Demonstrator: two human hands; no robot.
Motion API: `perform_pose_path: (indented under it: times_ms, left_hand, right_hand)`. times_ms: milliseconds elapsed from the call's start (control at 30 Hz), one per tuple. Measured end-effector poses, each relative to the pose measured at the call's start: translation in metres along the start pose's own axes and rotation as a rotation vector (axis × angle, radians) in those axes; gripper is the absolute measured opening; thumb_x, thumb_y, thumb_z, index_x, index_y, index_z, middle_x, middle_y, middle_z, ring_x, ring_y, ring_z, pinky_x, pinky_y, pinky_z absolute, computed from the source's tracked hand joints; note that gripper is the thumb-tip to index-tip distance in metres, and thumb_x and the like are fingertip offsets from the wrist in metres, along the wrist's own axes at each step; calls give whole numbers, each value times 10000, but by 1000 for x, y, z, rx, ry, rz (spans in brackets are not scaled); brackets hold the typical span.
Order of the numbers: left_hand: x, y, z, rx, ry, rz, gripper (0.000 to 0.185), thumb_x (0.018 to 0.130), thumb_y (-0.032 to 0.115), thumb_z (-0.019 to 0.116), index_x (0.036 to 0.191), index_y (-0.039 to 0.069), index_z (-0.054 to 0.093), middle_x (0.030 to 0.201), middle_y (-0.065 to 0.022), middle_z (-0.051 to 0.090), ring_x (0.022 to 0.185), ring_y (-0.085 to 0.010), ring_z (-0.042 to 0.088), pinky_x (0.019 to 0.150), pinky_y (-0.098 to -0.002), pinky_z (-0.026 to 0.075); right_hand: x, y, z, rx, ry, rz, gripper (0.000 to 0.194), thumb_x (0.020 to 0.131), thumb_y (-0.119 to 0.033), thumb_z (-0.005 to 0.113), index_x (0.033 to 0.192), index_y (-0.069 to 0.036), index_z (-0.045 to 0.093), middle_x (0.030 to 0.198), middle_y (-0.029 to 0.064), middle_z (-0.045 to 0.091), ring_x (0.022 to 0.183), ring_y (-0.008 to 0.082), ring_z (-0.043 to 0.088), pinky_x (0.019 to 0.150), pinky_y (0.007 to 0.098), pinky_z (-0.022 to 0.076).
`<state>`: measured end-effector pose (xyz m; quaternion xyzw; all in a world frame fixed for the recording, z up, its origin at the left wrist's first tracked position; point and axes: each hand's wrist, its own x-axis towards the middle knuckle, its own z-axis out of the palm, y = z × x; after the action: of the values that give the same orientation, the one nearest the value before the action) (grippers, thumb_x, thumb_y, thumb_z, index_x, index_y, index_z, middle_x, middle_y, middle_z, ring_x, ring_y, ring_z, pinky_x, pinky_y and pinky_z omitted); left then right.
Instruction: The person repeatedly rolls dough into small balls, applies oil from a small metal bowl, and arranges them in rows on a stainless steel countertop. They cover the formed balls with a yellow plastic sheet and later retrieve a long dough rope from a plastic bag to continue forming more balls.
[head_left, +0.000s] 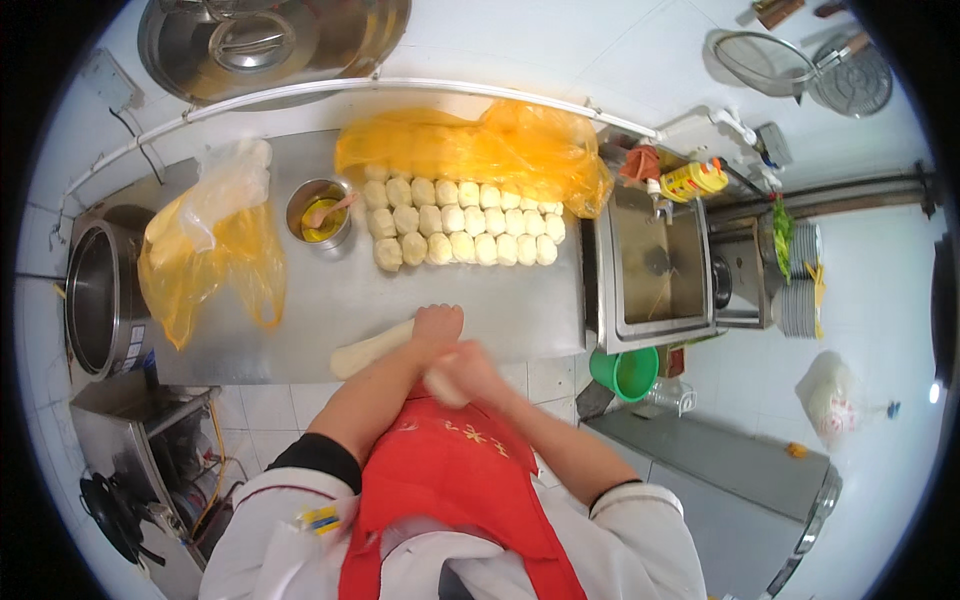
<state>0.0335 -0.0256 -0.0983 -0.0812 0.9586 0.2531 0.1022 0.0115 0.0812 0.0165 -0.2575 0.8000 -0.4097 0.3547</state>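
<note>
A long roll of pale dough (373, 351) lies near the front edge of the steel table. My left hand (439, 324) is closed around its right end. Close to my body, my right hand (463, 371) is blurred and holds a small piece of dough (445, 384). Beyond my hands, dough pieces (463, 247) stand side by side in several rows, the back ones partly under an orange plastic bag (465, 142). To their left is a metal pot (319, 212) with yellow liquid and a brush or spoon handle (334, 210) in it.
Plastic bags (217, 247) with pale contents rest on the table's left part. A large steel pot (97, 300) stands beyond the left edge. On the right are a sink (664, 262) with a yellow bottle (694, 180) behind it, and a green bucket (626, 373) below.
</note>
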Motion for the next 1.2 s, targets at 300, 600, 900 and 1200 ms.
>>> perform_pose_path:
  times_ms: [300, 600, 900, 1200]
  left_hand:
    - [-27, -16, 27, -99, -186, -29, 747, 823, 260, 808, 1462, 8, 513, 1462, -203, 543, 1335, -394, 507, 1131, -527, 407]
    - [-63, -41, 3, 13, 25, -90, 648, 751, 332, 875, 1260, 58, 582, 1269, -146, 578, 1234, -357, 544, 1026, -542, 439]
    - [-54, -35, 6, 18, 32, -155, 650, 735, 336, 881, 1243, 62, 581, 1263, -146, 565, 1248, -369, 534, 1019, -537, 445]
    - [-44, -23, -1, 31, 7, -177, 754, 716, 357, 900, 1315, 42, 567, 1275, -160, 574, 1202, -360, 569, 968, -518, 484]
  right_hand:
    - [48, 45, -51, 518, 134, 223, 339, 945, -179, 696, 1237, -12, 653, 1133, 196, 701, 1017, 303, 682, 915, 410, 540]
    - [53, 131, -39, -78, 268, 270, 719, 827, -308, 802, 1409, 39, 564, 1153, 239, 739, 1047, 355, 731, 937, 407, 575]
    - [98, 121, -38, -45, 220, 234, 572, 839, -322, 801, 1237, 53, 634, 1097, 245, 745, 1009, 373, 732, 891, 433, 572]
    - [148, 107, 16, -174, 328, 133, 568, 819, -294, 816, 1203, 61, 594, 1077, 257, 688, 1001, 415, 683, 900, 483, 546]
